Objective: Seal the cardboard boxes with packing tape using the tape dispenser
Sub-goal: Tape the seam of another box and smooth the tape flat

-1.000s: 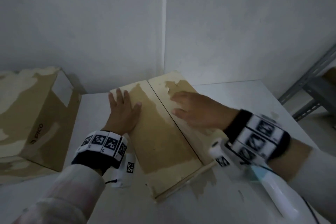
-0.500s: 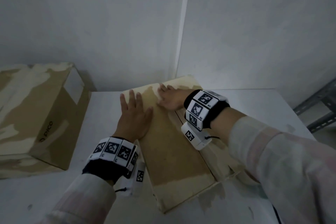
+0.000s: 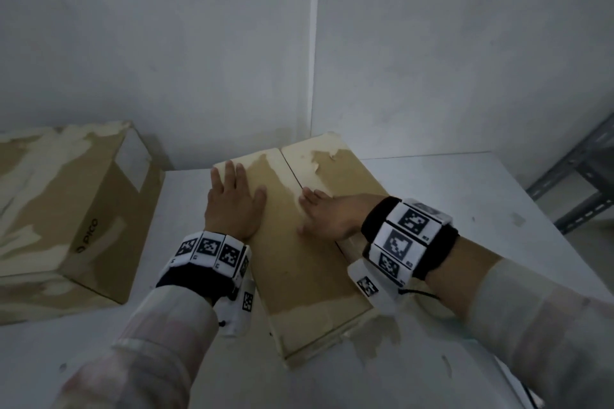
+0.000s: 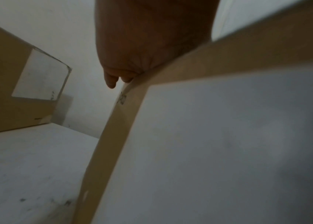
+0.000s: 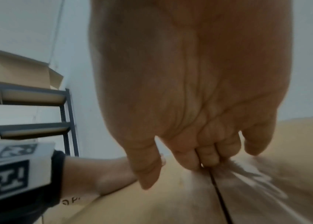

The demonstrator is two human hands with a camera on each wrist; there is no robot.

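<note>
A flat cardboard box [image 3: 309, 272] lies on the white table [image 3: 465, 196] with its two top flaps closed and a dark seam [image 3: 294, 173] between them. My left hand [image 3: 234, 206] lies flat on the left flap, fingers straight. My right hand [image 3: 327, 214] lies flat across the seam, fingers straight and pointing left. In the right wrist view the fingertips [image 5: 192, 163] touch the seam [image 5: 219, 195]. In the left wrist view my left palm [image 4: 142, 50] rests on the box edge [image 4: 113, 128]. No tape dispenser is in view.
A larger closed cardboard box [image 3: 63, 209] printed PICO stands at the left of the table. Grey metal shelving [image 3: 578, 183] stands to the right, and in the right wrist view the shelving [image 5: 63, 125] carries an open box [image 5: 17, 71]. White walls meet in a corner behind.
My right hand slid from the far end of the seam back toward me along the seam. The left hand stayed flat on the left flap.
</note>
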